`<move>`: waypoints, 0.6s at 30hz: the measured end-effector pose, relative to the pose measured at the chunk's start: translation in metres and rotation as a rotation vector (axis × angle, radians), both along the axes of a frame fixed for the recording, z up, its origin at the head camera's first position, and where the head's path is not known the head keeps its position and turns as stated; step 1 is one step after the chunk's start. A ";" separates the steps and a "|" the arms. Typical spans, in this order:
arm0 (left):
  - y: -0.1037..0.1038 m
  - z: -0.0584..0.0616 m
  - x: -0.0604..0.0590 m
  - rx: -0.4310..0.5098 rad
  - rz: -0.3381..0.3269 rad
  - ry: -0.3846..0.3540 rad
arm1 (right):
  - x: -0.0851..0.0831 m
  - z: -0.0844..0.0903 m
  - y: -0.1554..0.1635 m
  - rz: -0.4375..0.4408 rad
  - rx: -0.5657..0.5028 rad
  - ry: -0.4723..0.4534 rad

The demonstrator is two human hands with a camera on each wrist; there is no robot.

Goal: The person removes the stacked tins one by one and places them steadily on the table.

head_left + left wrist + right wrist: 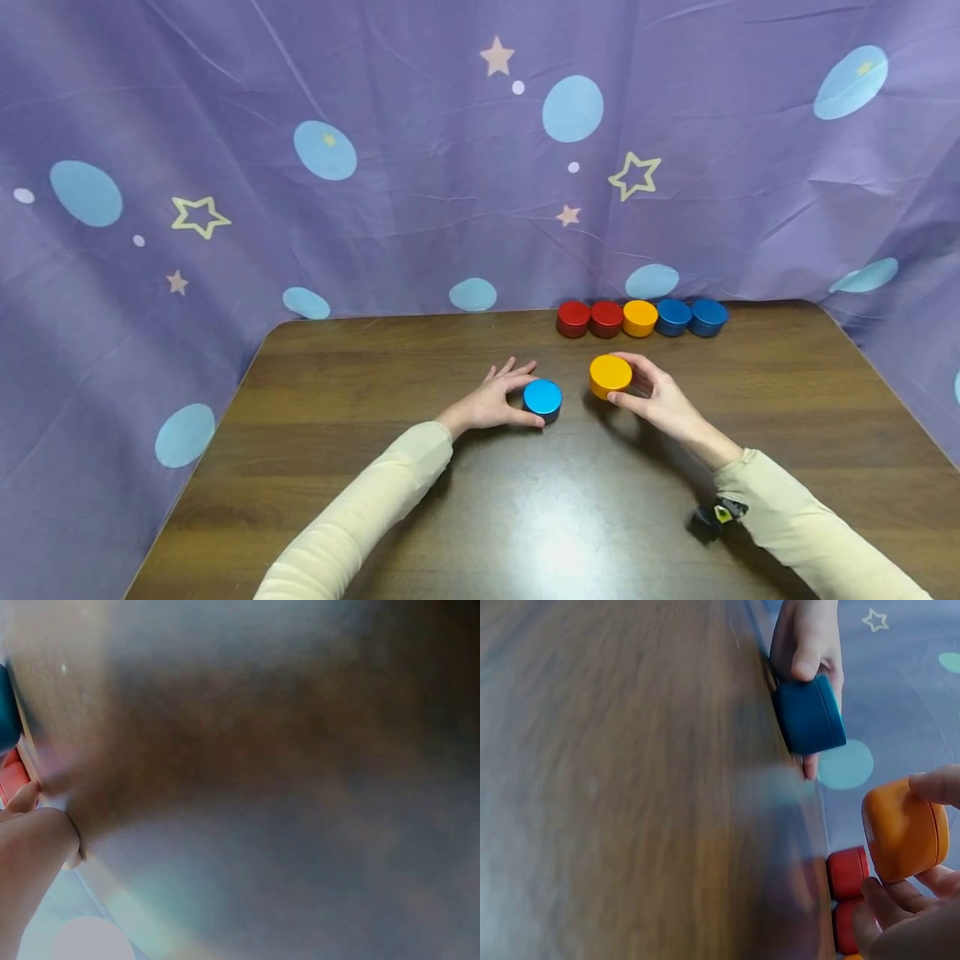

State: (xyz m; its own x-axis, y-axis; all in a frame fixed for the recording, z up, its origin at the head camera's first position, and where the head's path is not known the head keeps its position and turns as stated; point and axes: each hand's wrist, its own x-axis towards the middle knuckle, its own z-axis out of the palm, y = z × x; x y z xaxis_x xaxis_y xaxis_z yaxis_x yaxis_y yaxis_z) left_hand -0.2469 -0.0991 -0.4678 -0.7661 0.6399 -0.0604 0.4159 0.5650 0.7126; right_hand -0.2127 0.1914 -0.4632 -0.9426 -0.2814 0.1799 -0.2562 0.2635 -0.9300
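My left hand (491, 406) grips a round blue tin (542, 400) between thumb and index finger, its other fingers spread behind. That tin stands upright at the table's middle, with its lid up. To its right, my right hand (663, 404) pinches a round yellow-orange tin (610, 375), which is held just above the table. The right wrist view shows the orange tin (904, 829) off the surface, with the blue tin (808, 715) in the left hand beyond it. In the left wrist view, only part of the hand (34, 855) and a sliver of the blue tin (7, 709) show.
Along the table's back edge runs a touching row: two red tins (573, 319), a yellow one (640, 318) and two blue ones (673, 317). A purple patterned curtain (420, 208) hangs behind the brown wooden table (315, 392). A small black device (716, 517) sits at my right wrist.
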 end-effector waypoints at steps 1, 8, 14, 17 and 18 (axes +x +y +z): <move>0.000 0.000 0.000 -0.003 0.000 0.002 | -0.001 -0.001 0.002 -0.002 -0.002 0.004; 0.000 0.000 0.001 -0.009 -0.001 0.002 | -0.004 -0.007 0.016 -0.030 0.012 0.007; 0.000 0.000 0.000 -0.009 -0.003 0.013 | -0.006 -0.009 0.031 -0.063 0.024 -0.009; 0.000 -0.002 -0.001 -0.014 -0.004 0.019 | -0.006 -0.009 0.038 -0.081 0.028 -0.006; 0.000 -0.002 -0.001 -0.015 -0.003 0.019 | -0.006 -0.009 0.040 -0.087 0.029 -0.003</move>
